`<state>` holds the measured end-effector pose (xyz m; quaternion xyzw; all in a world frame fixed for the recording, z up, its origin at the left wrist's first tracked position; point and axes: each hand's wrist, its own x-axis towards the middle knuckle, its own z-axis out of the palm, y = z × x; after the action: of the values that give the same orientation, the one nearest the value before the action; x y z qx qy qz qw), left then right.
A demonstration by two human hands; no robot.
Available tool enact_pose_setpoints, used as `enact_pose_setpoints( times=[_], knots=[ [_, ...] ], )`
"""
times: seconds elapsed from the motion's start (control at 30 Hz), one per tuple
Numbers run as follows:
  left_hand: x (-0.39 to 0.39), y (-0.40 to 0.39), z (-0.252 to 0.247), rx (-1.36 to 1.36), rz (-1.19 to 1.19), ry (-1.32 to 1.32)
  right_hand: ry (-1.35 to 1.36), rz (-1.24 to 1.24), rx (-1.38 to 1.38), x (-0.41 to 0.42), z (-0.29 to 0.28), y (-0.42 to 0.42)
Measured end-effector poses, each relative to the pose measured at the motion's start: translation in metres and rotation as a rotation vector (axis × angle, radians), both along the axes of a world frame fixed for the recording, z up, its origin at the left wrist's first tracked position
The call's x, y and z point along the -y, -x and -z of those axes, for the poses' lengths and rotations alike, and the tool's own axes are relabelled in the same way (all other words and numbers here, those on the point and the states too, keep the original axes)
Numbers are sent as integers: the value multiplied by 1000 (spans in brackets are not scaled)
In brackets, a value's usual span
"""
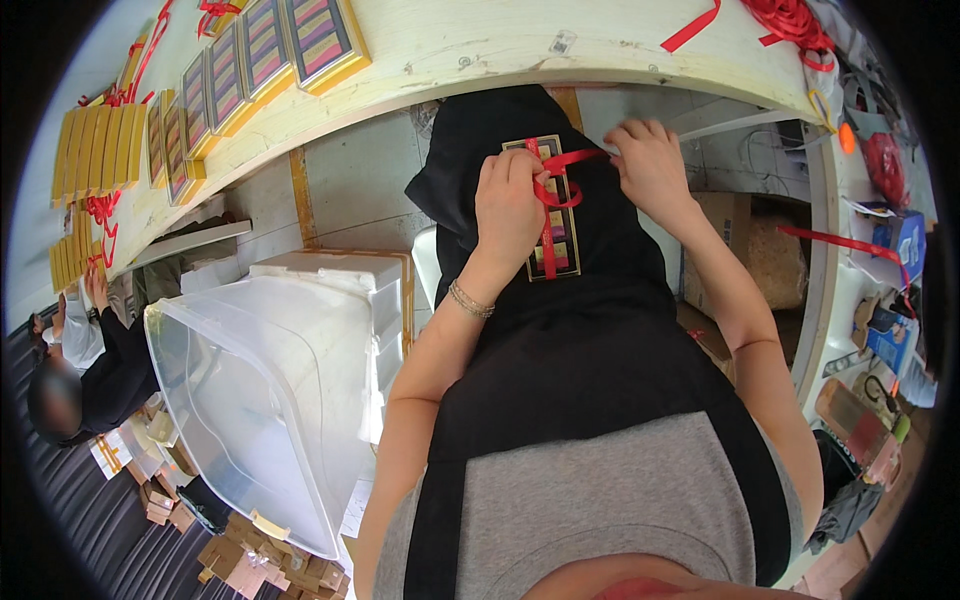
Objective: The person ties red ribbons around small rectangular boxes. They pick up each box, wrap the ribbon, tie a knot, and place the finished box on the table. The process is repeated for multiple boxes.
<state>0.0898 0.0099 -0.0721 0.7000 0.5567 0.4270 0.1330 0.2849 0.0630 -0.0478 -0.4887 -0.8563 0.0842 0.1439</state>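
A slim gold-edged gift box with a clear window lies on my lap, over a black apron. Red ribbon runs lengthwise along the box, and a loop of it stands out at the middle. My left hand pinches the ribbon against the box near its upper part, hiding part of the knot area. To the right, my right hand holds a ribbon end between thumb and fingers, stretched off to the side of the box.
On the long white table stand several windowed boxes and rows of gold boxes. A red ribbon heap lies at its far right. A translucent plastic bin sits at my left. Beyond it, a person reaches toward the table.
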Motion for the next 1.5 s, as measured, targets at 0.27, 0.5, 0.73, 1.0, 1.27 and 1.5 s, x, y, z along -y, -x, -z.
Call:
enact_pose_setpoints(
  times=[0.27,0.5,0.73,1.0,1.27,1.5],
  knots=[
    [-1,-5,11,46,-9,-128,400,-253,-313,-28,0,42],
    [10,1,17,90,-83,-191,-33,-459,-191,-19,-5,52],
    [9,0,21,82,-111,-235,-106,-481,-194,-8,-12,57],
    [9,0,13,15,-141,-177,419,-99,-634,3,-5,62],
    [-7,28,-10,434,-24,302,493,-374,-687,-10,-7,49],
    [-22,42,-15,391,-79,346,-20,-653,-446,-9,1,55]
  ],
)
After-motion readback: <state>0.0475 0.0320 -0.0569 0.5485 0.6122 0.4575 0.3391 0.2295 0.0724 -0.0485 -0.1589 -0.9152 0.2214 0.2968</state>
